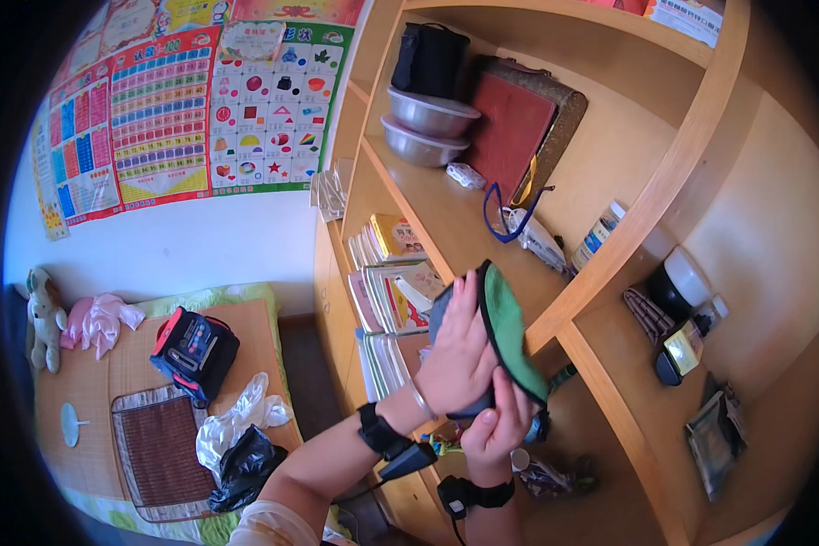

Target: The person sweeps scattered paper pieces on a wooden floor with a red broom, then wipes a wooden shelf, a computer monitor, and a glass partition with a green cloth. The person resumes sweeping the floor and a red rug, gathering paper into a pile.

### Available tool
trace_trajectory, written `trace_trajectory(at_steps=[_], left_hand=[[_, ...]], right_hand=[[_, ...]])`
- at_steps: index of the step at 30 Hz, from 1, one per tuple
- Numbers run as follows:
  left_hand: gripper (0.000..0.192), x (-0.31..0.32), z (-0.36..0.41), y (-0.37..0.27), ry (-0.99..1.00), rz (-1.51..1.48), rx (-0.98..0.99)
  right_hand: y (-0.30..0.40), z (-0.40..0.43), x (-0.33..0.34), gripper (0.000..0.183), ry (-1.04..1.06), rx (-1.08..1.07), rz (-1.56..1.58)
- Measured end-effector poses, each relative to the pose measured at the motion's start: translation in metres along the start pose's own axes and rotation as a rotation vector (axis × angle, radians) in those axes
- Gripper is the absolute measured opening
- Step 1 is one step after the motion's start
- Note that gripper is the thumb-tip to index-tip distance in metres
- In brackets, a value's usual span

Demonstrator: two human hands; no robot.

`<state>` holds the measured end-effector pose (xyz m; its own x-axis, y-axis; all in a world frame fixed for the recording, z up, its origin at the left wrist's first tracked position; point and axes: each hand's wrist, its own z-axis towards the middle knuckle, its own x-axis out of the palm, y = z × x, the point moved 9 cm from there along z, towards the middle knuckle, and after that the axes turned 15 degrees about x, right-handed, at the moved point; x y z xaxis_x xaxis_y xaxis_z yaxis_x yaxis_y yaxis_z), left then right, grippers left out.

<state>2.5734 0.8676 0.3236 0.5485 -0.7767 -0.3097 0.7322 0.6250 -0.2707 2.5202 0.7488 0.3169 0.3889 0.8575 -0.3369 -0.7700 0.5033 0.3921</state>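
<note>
A fabric piece point(512, 327) with a green face, black edging and a dark grey side is held up in front of the shelves. I cannot tell if it is a cap or a pouch. My left hand point(457, 355) lies flat along its grey side, fingers straight and together, pressing on it. My right hand point(501, 423) grips its lower end, with the fingers against the green face. Part of the grey side is hidden behind my left hand. Both wrists wear black straps, and a bracelet point(423, 399) circles my left wrist.
A wooden shelf unit point(645, 184) holds metal bowls point(426, 130), a dark red case point(512, 130), blue-framed glasses point(501, 211), a jar point(597, 235) and stacked books point(389, 293). At left, a bed point(85, 355) bears a backpack point(198, 351) and plastic bags point(249, 471).
</note>
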Motion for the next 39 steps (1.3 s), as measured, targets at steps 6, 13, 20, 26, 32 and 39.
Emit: trace_trajectory(at_steps=[6,13,20,26,32,39], left_hand=[[0.055,0.020,-0.034,0.003,-0.064,-0.146,-0.052],[0.040,0.072,-0.142,0.005,0.017,-0.256,-0.153],[0.046,0.114,-0.273,0.002,0.248,-0.289,-0.457],[0.050,0.124,-0.334,-0.025,0.320,-0.031,-0.457],[0.052,0.134,-0.345,-0.028,0.639,0.032,-0.468],[0.046,0.093,-0.323,0.018,0.551,0.266,-0.526]], right_hand=[[-0.011,-0.024,0.006,0.046,-0.033,0.082,-0.060],[-0.056,-0.096,0.029,0.053,0.162,0.373,-0.092],[-0.086,-0.191,0.049,0.050,0.547,0.629,-0.090],[-0.095,-0.244,0.050,0.042,0.729,0.603,-0.248],[-0.085,-0.240,0.044,0.036,0.813,0.578,-0.282],[-0.067,-0.222,0.058,0.038,0.789,0.427,-0.240]])
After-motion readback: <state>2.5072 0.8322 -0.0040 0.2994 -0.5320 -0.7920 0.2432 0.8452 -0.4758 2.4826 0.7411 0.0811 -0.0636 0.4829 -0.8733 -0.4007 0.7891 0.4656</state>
